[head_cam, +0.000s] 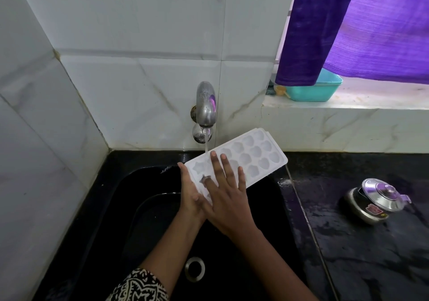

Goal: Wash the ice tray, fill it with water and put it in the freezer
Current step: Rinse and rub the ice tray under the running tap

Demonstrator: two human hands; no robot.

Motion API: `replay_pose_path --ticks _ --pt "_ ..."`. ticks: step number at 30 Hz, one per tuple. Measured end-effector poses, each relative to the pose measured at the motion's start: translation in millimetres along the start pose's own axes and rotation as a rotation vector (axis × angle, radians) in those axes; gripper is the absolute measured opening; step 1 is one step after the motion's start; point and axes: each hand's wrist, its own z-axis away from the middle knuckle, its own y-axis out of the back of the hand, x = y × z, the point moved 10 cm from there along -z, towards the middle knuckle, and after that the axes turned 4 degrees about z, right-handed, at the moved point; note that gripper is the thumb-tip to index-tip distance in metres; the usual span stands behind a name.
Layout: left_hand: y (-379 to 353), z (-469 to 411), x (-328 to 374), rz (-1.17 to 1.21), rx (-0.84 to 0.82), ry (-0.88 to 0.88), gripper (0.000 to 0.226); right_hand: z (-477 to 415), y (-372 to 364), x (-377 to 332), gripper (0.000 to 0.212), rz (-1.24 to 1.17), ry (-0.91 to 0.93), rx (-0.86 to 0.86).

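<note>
A white plastic ice tray [253,154] with shaped cavities is held tilted over the black sink [120,208], its far end raised to the right. Water runs from the steel tap [206,104] onto the tray's near left end. My left hand [189,194] holds the tray's near left edge, fingers curled under it. My right hand [226,191] lies flat on the tray's top with fingers spread and straight, index finger bent into a cavity.
A steel drain ring [195,268] sits at the sink bottom. A wet black counter [362,242] to the right holds a small steel lidded pot [373,201]. A teal tub [318,89] stands on the window ledge under a purple curtain [362,27].
</note>
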Motion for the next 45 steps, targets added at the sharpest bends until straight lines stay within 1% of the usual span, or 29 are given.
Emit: replay_pose_path --ticks 3,7,9,11,14,17,21,26,29,34,37,39,41,43,45 --pt "-4.0 0.0 4.5 -0.015 -0.027 0.000 0.094 2.5 -0.6 3.7 0.046 -0.001 0.026 -0.019" --pt "-4.8 0.0 -0.2 0.001 -0.039 -0.019 0.094 -0.4 4.7 8.0 0.042 0.019 0.006 0.023" --pt "-6.4 -0.6 -1.1 0.042 -0.083 -0.040 0.095 1.4 1.3 -1.5 0.049 0.024 -0.015 0.017" --pt "2.8 0.5 -0.4 -0.009 -0.009 -0.016 0.092 6.5 -3.7 -8.5 0.053 0.011 -0.007 -0.024" --pt "9.2 3.3 6.7 -0.041 0.006 -0.006 0.095 14.5 -3.0 -2.6 0.055 -0.039 0.024 -0.086" --pt "15.5 2.2 9.4 -0.048 0.043 -0.026 0.097 22.6 9.4 10.8 0.057 -0.104 -0.030 -0.066" --pt "10.1 0.0 14.2 -0.051 0.028 -0.029 0.096 32.2 15.2 19.7 0.051 -0.077 -0.079 -0.036" --pt "8.4 -2.1 12.7 -0.041 0.034 -0.008 0.100 31.1 10.2 10.8 0.044 0.001 0.005 -0.035" --pt "7.3 -0.6 13.7 -0.046 0.038 -0.030 0.096 21.1 9.3 11.2 0.036 -0.002 -0.026 -0.023" --pt "14.6 -1.3 16.6 -0.069 0.072 -0.026 0.098 21.7 -1.5 -1.9 0.041 0.044 0.047 -0.066" --pt "15.7 -1.2 17.2 -0.073 0.076 -0.045 0.095 19.7 1.6 5.4 0.036 0.036 0.003 -0.043" --pt "14.0 -0.9 15.4 -0.067 0.076 -0.033 0.095 19.2 4.5 -0.8 0.045 0.022 -0.022 -0.013" --pt "9.8 0.1 15.5 -0.066 0.049 -0.005 0.099 23.5 3.1 -8.3 0.054 0.025 0.001 -0.014" --pt "9.5 -1.2 16.8 -0.056 0.024 -0.008 0.101 26.3 0.4 -1.8 0.048 0.059 0.029 -0.034" --pt "11.9 -3.8 17.8 -0.040 0.033 -0.044 0.099 23.0 1.2 7.9 0.038 0.057 0.007 -0.041"
